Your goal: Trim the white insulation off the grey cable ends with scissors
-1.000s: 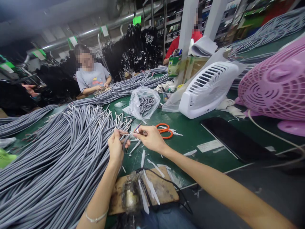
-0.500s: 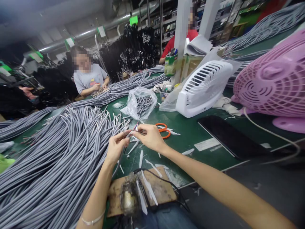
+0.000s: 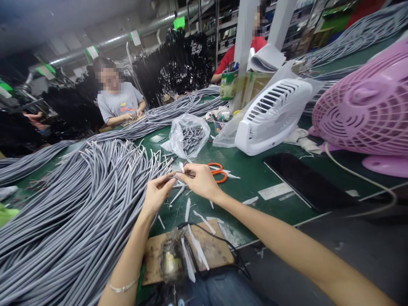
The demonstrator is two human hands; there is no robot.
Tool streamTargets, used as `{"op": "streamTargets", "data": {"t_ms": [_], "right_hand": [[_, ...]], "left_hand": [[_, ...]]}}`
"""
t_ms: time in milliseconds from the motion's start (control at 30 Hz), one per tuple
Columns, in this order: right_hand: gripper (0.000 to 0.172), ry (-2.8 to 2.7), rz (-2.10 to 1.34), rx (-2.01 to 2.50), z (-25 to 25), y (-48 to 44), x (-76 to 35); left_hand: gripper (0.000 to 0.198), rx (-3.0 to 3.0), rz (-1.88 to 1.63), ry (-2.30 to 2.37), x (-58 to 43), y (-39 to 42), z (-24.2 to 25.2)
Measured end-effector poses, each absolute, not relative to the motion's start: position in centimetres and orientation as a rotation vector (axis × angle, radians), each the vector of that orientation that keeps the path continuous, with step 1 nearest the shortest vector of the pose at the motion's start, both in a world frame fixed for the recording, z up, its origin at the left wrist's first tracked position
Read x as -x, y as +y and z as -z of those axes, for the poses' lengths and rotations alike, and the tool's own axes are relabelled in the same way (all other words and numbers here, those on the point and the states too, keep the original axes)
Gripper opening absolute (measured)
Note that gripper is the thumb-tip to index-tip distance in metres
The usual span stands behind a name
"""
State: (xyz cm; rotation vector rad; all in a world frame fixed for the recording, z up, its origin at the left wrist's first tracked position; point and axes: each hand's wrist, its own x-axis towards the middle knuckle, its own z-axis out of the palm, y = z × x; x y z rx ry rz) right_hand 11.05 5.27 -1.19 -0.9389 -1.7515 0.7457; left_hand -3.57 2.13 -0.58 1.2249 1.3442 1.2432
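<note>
My left hand is closed in a pinch on the end of a grey cable, mostly hidden by the fingers. Touching it fingertip to fingertip, my right hand is closed on the same cable end, where thin wires and a bit of white wrapping stick out above the fingers. A large heap of grey cables with pale stripped ends fills the bench on the left. Orange-handled scissors lie just behind my right hand, their blades partly hidden. White strips are scattered below my hands.
A clear plastic bag of short grey pieces stands beyond my hands. To the right are a white fan, a pink fan and a black phone-like slab. A small motor sits on a wooden board near me. Two people work across the bench.
My fingers have shifted slightly on the cable end, the left thumb now straighter against it. White wrapping shows more above the right fingertips. The view has tilted slightly.
</note>
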Motion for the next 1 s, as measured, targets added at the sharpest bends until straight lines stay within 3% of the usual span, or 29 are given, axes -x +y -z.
{"op": "streamTargets", "data": {"t_ms": [167,367,633,900,1000], "right_hand": [[0.023,-1.833,-0.583,0.942,1.2,5.3,-11.2],[0.029,-1.873,-0.502,0.989,1.0,5.9,-11.9],[0.044,-1.688,-0.837,1.114,1.0,7.7,-11.8],[0.043,-1.538,-1.599,0.950,0.8,7.7,-11.9],[0.043,-1.525,-1.680,0.949,0.9,7.6,-11.9]], "left_hand": [[0.024,-1.521,-1.289,1.541,3.4,2.2,1.2],[0.012,-1.889,-1.091,1.488,3.1,1.8,1.6],[0.018,-2.205,-1.101,1.406,2.7,1.2,0.6],[0.022,-1.824,-1.407,1.625,2.3,0.6,0.3],[0.026,-1.812,-1.396,1.572,2.4,0.4,0.0]]}}
